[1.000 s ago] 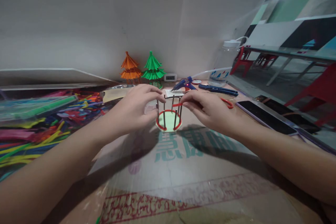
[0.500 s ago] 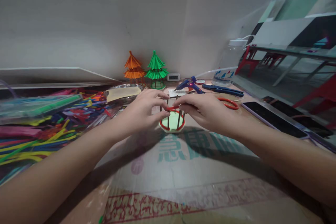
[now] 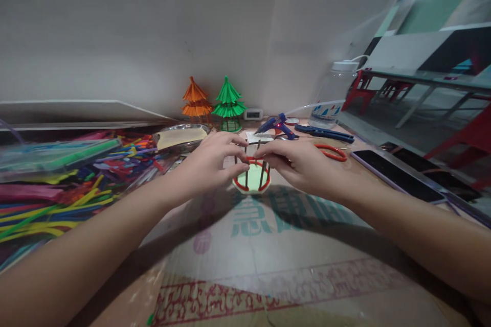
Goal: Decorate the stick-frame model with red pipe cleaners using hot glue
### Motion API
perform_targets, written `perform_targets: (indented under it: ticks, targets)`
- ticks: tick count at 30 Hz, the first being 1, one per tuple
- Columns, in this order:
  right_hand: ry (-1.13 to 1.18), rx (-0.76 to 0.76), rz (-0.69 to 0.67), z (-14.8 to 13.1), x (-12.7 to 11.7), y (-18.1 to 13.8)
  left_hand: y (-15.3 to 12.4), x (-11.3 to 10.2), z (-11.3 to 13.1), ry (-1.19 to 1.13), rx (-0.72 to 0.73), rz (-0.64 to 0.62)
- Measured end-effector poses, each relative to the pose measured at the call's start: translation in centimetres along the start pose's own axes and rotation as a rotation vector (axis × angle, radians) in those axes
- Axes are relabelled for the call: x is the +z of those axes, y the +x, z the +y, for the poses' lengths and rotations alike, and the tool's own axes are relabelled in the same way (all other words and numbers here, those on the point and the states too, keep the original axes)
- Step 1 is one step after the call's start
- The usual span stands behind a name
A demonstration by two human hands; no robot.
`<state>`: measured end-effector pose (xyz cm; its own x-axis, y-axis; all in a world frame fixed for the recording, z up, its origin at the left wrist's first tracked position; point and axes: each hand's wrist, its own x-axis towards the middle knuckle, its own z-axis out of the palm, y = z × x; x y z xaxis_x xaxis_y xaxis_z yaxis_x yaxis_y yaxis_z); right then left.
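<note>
Red strip (image 3: 256, 158) pinched tight by left hand (image 3: 209, 164) and right hand (image 3: 304, 164) around posts (image 3: 262, 176) on green base (image 3: 253, 182), mid surface (image 3: 268, 250); seemingly base and posts done, strip half on, no roof yet.

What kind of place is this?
Probably a craft workroom: heaped coloured sticks, a glue gun, a finished orange tower and green tower. The left hand and right hand pinch a red strip on a stick frame.
</note>
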<state>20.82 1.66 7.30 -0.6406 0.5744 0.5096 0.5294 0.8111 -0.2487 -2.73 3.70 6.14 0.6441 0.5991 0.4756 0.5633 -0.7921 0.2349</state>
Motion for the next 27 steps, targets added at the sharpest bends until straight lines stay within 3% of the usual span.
perform_targets:
  ticks: [27]
  targets:
    - [0.027, 0.000, -0.014, 0.14, 0.05, 0.02, -0.04, -0.10, 0.14, 0.017, 0.007, -0.007]
